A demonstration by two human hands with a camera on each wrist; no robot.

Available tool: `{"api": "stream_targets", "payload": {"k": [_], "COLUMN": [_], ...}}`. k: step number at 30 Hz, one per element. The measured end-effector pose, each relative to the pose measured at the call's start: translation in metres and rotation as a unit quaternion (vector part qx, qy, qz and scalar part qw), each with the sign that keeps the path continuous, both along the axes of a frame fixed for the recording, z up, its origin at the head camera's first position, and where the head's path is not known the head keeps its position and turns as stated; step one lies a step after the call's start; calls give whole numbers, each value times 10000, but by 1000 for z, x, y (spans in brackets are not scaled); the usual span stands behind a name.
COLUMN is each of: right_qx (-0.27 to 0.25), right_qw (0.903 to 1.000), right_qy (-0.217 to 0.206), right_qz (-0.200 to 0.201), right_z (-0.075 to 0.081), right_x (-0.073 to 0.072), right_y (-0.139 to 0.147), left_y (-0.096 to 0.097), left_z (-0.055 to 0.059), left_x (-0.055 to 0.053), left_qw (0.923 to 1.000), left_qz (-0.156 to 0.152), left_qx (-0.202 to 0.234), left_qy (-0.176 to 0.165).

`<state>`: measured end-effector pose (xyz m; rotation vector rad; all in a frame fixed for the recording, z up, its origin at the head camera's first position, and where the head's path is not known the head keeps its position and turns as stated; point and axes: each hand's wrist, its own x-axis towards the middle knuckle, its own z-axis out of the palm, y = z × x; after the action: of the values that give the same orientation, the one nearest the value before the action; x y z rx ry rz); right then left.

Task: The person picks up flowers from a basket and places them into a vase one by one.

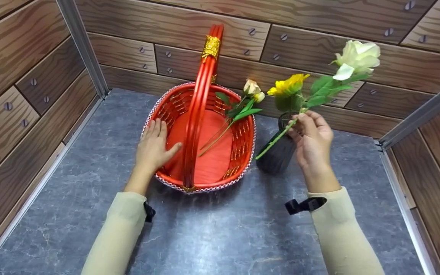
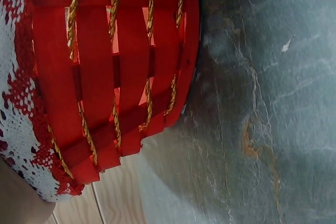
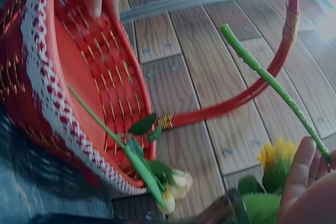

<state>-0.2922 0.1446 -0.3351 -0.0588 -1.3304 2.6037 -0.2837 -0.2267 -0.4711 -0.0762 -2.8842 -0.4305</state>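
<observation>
My right hand (image 1: 313,143) pinches the green stem of a white artificial rose (image 1: 357,59) between thumb and fingers. The bloom points up to the right, and the bare stem end (image 3: 239,48) slants down toward the basket. Behind that stem stands a dark ribbed vase (image 1: 275,158) with a yellow sunflower (image 1: 288,86) at its mouth. My left hand (image 1: 153,147) rests with extended fingers on the left rim of a red woven basket (image 1: 214,183). Inside the basket, small cream roses (image 1: 252,88) lean against the far right rim, their thin stems reaching the bottom.
The basket's tall arched handle (image 1: 201,88), wrapped with gold, rises over its middle. A grey marbled surface (image 1: 212,236) lies beneath everything. Wood-patterned panels (image 1: 128,47) enclose the back and both sides, with metal strips (image 1: 84,46) at the corners.
</observation>
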Motion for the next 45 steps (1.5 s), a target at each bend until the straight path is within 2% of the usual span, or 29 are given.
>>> {"api": "stream_targets", "payload": {"k": [6, 24, 32, 40, 45], "right_qx": [-19, -97, -266, -171, -101], "right_qw": [9997, 9965, 9941, 9913, 9913], "right_qy": [-79, -67, -96, -130, -73], "right_qz": [-213, -823, -1046, -1300, -1311], "right_z": [-1, 9, 11, 12, 9], "right_x": [-7, -23, -32, -39, -41], "right_y": [16, 63, 75, 82, 85], "left_y": [-1, -1, 0, 0, 0], "left_z": [0, 0, 1, 0, -1], "left_x": [1, 0, 0, -1, -1], "left_qw": [10000, 10000, 9999, 10000, 10000], "left_qz": [-12, -24, -18, -39, 2], "left_qx": [-16, -51, -49, -75, -89], "left_qy": [-76, -73, -115, -34, 5]}}
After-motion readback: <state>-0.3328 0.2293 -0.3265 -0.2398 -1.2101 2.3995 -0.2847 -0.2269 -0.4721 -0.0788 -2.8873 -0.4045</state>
